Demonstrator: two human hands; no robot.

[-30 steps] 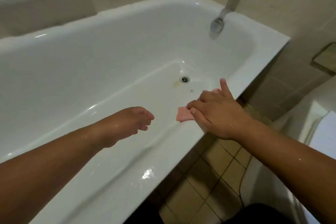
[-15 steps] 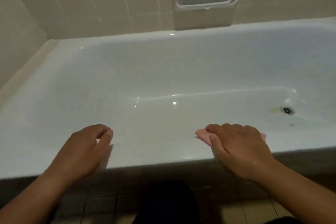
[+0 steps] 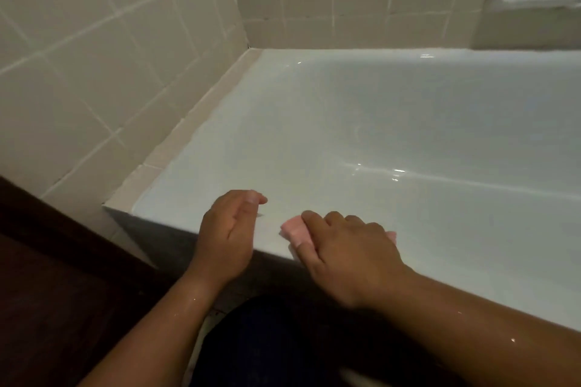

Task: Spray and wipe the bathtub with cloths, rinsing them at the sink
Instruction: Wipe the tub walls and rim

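Pink cloth (image 3: pixel 295 231) lies pressed flat under right hand (image 3: pixel 349 253) on bathtub (image 3: pixel 408 141) near rim, lower centre; left hand (image 3: pixel 228 237) loosely curled, empty; wiping step, next stroke probably leftward toward the corner.

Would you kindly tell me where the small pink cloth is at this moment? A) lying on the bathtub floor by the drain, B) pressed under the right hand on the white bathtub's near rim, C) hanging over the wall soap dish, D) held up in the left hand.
B: the small pink cloth lies flat under the right hand on the white bathtub's near rim, while the left hand holds nothing.
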